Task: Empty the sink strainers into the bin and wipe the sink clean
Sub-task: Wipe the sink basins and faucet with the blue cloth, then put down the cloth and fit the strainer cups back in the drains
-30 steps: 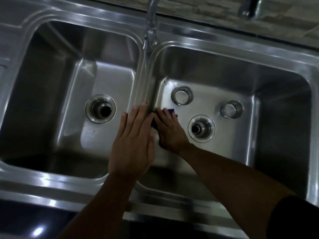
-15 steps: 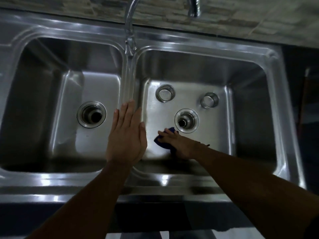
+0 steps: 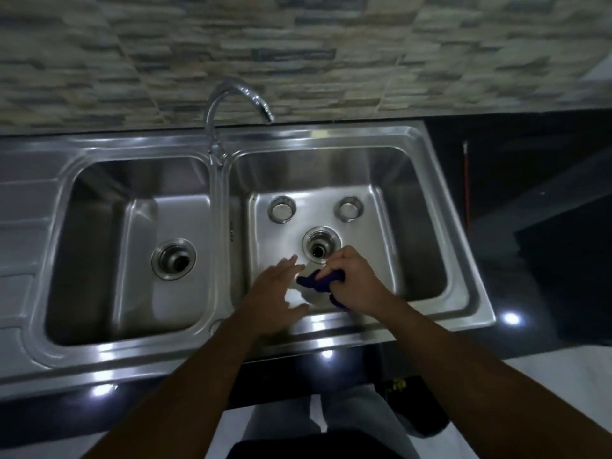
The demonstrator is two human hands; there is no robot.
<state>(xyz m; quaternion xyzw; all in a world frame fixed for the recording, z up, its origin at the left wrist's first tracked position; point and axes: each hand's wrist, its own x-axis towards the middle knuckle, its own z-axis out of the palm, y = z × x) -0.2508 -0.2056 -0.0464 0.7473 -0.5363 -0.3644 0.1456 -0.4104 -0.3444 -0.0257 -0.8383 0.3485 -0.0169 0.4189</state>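
Brushed stainless steel makes up the double-bowl sink (image 3: 457, 260), its rounded rims throwing back bright spots of light. Behind the divider rises a curved chrome gooseneck tap (image 3: 231, 104), set against a wall of rough, stacked-stone tiles (image 3: 298, 44) in grey and tan. The left bowl (image 3: 99, 226) holds only its open round drain (image 3: 173, 259). On the floor of the right bowl, two small round steel strainer cups (image 3: 281, 209) (image 3: 350, 208) stand side by side toward the back, apart from each other, with that bowl's open round drain (image 3: 322, 244) just in front of and between them.

The right hand (image 3: 356, 279) is curled closed around a crumpled dark blue cloth (image 3: 318, 281), low in the right bowl just in front of the drain; a fold of the cloth sticks out to the left past the knuckles and another dark edge shows below the hand. The left hand (image 3: 275, 293) is spread flat and loose, holding nothing, fingers pointing toward the cloth and just beside it.

Motion blur softens both hands, so whether the left fingertips touch the cloth cannot be told. Most of the cloth is hidden inside the fist. The insides of the strainer cups are too dim to read. Black countertop (image 3: 546, 226) flanks the sink at right, and a thin red rod (image 3: 466, 180) lies on it.
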